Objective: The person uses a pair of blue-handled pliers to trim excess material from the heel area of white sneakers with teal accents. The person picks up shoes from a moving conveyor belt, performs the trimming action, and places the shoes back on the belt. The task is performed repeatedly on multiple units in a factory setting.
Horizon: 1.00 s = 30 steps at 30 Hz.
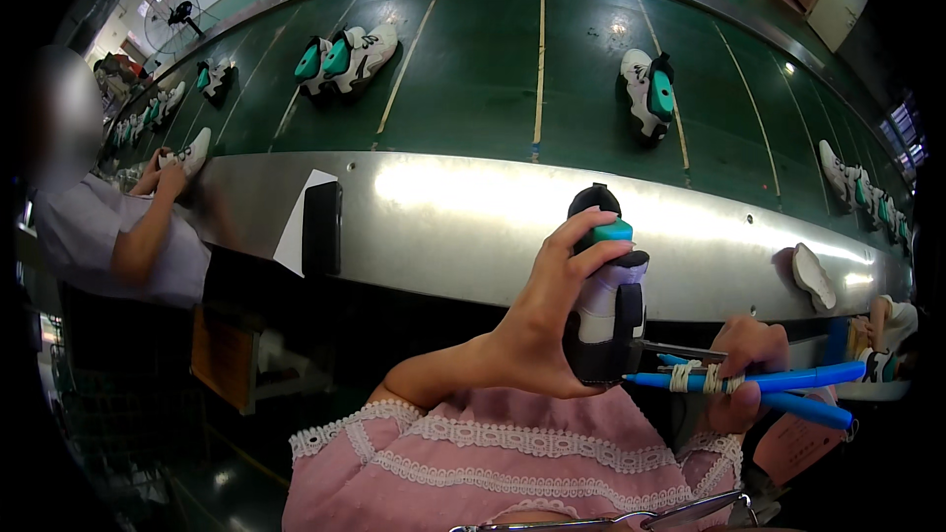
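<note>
My left hand is wrapped around a white and black sneaker, held upright in front of my chest. A teal shoe last shows in its opening under my fingers. My right hand grips blue pens bound with pale bands, along with a thin dark metal tool. One pen's tip is at the lower edge of the sneaker; whether it touches, I cannot tell.
A steel ledge runs along a green conveyor belt carrying sneakers, including a pair and a single one. A black phone and a pale sole lie on the ledge. At left, a co-worker handles another sneaker.
</note>
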Tool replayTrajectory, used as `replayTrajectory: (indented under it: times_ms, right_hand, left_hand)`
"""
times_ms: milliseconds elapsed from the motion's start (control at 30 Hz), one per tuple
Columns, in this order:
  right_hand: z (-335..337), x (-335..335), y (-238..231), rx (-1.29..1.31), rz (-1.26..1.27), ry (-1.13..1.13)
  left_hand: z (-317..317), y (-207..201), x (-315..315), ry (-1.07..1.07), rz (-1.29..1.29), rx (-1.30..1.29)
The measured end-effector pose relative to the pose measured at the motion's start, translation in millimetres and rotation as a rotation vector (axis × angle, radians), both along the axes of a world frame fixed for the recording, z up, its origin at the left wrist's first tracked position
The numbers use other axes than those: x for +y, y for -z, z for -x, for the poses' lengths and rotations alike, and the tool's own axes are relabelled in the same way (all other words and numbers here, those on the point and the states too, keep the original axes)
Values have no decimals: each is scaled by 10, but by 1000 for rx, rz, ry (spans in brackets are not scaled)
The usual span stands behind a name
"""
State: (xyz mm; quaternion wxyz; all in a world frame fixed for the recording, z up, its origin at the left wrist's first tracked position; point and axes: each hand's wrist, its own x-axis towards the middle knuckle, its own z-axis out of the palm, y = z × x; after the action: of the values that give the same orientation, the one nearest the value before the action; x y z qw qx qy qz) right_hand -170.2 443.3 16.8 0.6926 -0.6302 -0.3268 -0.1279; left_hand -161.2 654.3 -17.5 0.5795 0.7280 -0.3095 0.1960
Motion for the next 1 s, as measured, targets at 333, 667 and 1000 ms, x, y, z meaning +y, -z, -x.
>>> replayTrajectory:
  times_ms: [333,667,1000]
  right_hand:
    - [29,79,-8,-44,55,47]
    - [52,90,7,-41,73,84]
    - [82,125,8,-39,74,105]
  left_hand:
    - [12,-22,27,15,-26,2]
    - [27,-26,65,27,-21,5]
    - [40,-27,104,25,-20,-4]
